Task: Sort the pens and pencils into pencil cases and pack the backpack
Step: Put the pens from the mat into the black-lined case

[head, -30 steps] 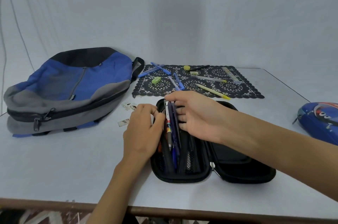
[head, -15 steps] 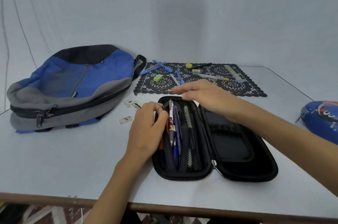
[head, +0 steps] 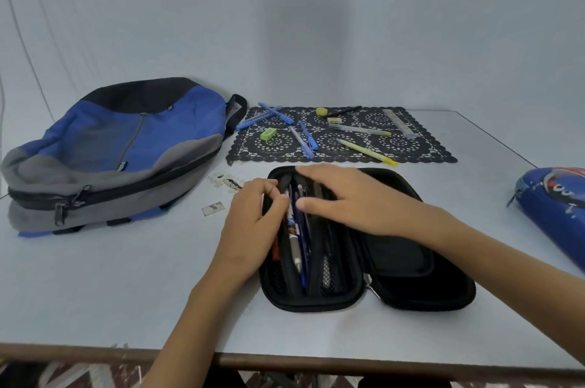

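The black case (head: pixel 443 302) lies open on the tabletop (head: pixel 95 292) right in front of you, with pens (head: pixel 299 258) packed in its left half. Your left hand (head: pixel 253 223) curls its fingers on the left rim. Your right hand (head: pixel 357 201) lies flat across the pens, fingers straight. Loose pens (head: pixel 305 137) lie on the mat (head: pixel 421 147) behind. The backpack (head: pixel 126 140) is to the left and the blue case (head: pixel 550 207) at far right.

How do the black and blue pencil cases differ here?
The black pencil case lies open flat with pens in one half; the blue pencil case looks zipped shut. The black one is plain, the blue one printed. The black one sits centre, the blue one at the right edge, partly cropped. Both rest on the table.
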Action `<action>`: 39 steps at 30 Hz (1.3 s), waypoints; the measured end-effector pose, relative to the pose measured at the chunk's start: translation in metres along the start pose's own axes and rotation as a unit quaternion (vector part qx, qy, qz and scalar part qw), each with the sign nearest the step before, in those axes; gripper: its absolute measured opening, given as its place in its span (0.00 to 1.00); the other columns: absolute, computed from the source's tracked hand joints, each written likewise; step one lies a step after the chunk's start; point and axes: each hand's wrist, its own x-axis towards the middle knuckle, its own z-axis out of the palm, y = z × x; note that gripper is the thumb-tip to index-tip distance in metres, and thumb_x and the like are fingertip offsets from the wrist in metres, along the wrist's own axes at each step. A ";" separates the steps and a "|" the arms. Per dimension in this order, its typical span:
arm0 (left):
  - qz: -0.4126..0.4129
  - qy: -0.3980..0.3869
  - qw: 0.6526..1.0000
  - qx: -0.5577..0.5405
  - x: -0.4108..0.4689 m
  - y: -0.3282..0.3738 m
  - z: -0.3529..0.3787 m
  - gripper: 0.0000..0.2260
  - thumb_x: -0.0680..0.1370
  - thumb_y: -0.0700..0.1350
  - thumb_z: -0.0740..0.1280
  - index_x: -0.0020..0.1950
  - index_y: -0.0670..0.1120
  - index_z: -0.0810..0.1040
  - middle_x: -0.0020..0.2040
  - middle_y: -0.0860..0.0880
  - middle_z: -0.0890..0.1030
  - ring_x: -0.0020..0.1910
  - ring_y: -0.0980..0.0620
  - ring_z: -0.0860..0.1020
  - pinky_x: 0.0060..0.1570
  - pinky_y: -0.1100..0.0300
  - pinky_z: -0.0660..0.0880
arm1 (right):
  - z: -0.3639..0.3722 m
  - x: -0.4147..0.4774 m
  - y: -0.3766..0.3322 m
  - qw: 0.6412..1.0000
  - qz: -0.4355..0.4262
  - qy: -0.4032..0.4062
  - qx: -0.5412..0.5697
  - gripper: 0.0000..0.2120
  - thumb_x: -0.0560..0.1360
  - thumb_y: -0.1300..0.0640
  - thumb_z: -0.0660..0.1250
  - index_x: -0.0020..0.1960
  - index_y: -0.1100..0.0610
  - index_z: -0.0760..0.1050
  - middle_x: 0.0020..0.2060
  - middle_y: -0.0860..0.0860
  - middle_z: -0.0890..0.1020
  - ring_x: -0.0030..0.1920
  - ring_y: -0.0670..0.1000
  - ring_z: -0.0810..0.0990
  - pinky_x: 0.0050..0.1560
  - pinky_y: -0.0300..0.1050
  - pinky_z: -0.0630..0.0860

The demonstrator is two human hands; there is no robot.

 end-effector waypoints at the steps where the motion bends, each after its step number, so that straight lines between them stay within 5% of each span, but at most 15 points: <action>1: -0.006 -0.025 0.999 -0.024 -0.001 -0.001 -0.002 0.07 0.72 0.51 0.67 0.44 0.48 0.74 0.53 0.58 0.76 0.56 0.59 0.74 0.51 0.66 0.68 | -0.004 -0.002 0.002 1.000 0.003 0.017 0.019 0.25 0.76 0.42 0.64 0.69 0.50 0.70 0.63 0.47 0.76 0.61 0.46 0.74 0.62 0.47 0.71; 3: -0.023 -0.076 0.995 -0.067 -0.003 -0.001 -0.007 0.13 0.66 0.53 0.70 0.47 0.51 0.74 0.58 0.57 0.75 0.58 0.58 0.74 0.56 0.61 0.71 | -0.009 -0.006 0.003 0.998 0.001 0.017 0.062 0.16 0.73 0.43 0.69 0.57 0.49 0.78 0.47 0.47 0.80 0.47 0.47 0.78 0.49 0.47 0.76; 5: -0.033 -0.094 0.991 -0.095 -0.006 0.000 -0.009 0.15 0.67 0.49 0.74 0.51 0.50 0.74 0.61 0.57 0.73 0.55 0.65 0.75 0.52 0.68 0.71 | -0.007 -0.010 0.003 0.996 0.006 0.000 0.091 0.14 0.69 0.42 0.72 0.52 0.47 0.77 0.40 0.47 0.80 0.40 0.48 0.78 0.45 0.49 0.75; 7: -0.026 -0.073 0.993 -0.093 -0.005 0.002 -0.010 0.13 0.71 0.43 0.74 0.52 0.48 0.74 0.56 0.57 0.76 0.45 0.70 0.76 0.43 0.75 0.69 | -0.002 -0.014 0.003 0.996 0.015 -0.011 0.089 0.16 0.68 0.40 0.72 0.52 0.46 0.75 0.38 0.47 0.79 0.35 0.45 0.75 0.41 0.48 0.74; 10: -0.018 -0.057 0.997 -0.055 -0.002 0.005 -0.010 0.11 0.73 0.47 0.73 0.53 0.52 0.75 0.51 0.57 0.78 0.43 0.61 0.78 0.44 0.66 0.73 | 0.004 -0.015 0.004 0.995 0.036 -0.016 0.091 0.17 0.69 0.41 0.71 0.54 0.46 0.73 0.35 0.46 0.78 0.30 0.41 0.72 0.38 0.44 0.71; 13: -0.005 -0.068 0.998 0.015 0.004 0.008 -0.010 0.17 0.68 0.54 0.68 0.56 0.57 0.74 0.55 0.59 0.78 0.51 0.67 0.74 0.50 0.65 0.71 | 0.005 -0.017 0.001 0.995 0.048 -0.002 0.090 0.21 0.68 0.36 0.69 0.56 0.45 0.71 0.33 0.46 0.77 0.31 0.42 0.72 0.38 0.44 0.71; 17: 0.011 -0.054 0.998 0.036 0.006 0.013 -0.011 0.18 0.73 0.44 0.73 0.61 0.53 0.75 0.58 0.57 0.77 0.53 0.73 0.69 0.60 0.51 0.73 | 0.008 -0.019 -0.006 0.998 0.054 -0.001 0.036 0.26 0.65 0.32 0.68 0.57 0.42 0.68 0.34 0.48 0.78 0.34 0.45 0.75 0.36 0.44 0.69; 21: 0.008 -0.063 0.998 0.015 0.007 0.018 -0.016 0.19 0.72 0.38 0.74 0.60 0.52 0.76 0.57 0.58 0.78 0.57 0.65 0.73 0.63 0.51 0.72 | 0.003 -0.021 -0.009 0.997 0.059 -0.025 0.051 0.22 0.68 0.41 0.68 0.59 0.43 0.68 0.37 0.53 0.81 0.38 0.51 0.78 0.41 0.52 0.75; 26: 0.002 -0.095 0.995 -0.006 0.007 0.020 -0.024 0.18 0.74 0.35 0.71 0.58 0.53 0.76 0.57 0.60 0.78 0.61 0.58 0.74 0.55 0.69 0.69 | 0.004 -0.026 -0.010 0.995 0.053 -0.014 0.081 0.19 0.70 0.46 0.68 0.59 0.44 0.69 0.36 0.53 0.81 0.36 0.50 0.77 0.44 0.55 0.75; 35: -0.044 -0.116 0.991 -0.053 0.006 0.014 -0.029 0.16 0.71 0.42 0.69 0.58 0.55 0.76 0.59 0.57 0.78 0.64 0.59 0.73 0.65 0.55 0.70 | 0.011 -0.027 -0.007 0.991 0.045 0.033 0.121 0.17 0.69 0.49 0.69 0.57 0.44 0.72 0.31 0.47 0.77 0.32 0.45 0.73 0.42 0.51 0.74; 39: -0.066 -0.127 0.986 -0.086 0.000 0.006 -0.033 0.14 0.73 0.46 0.69 0.57 0.57 0.77 0.59 0.53 0.80 0.62 0.53 0.76 0.63 0.52 0.73 | 0.012 -0.027 -0.005 0.990 0.045 0.033 0.133 0.16 0.69 0.50 0.68 0.57 0.43 0.73 0.31 0.47 0.76 0.31 0.43 0.71 0.40 0.46 0.72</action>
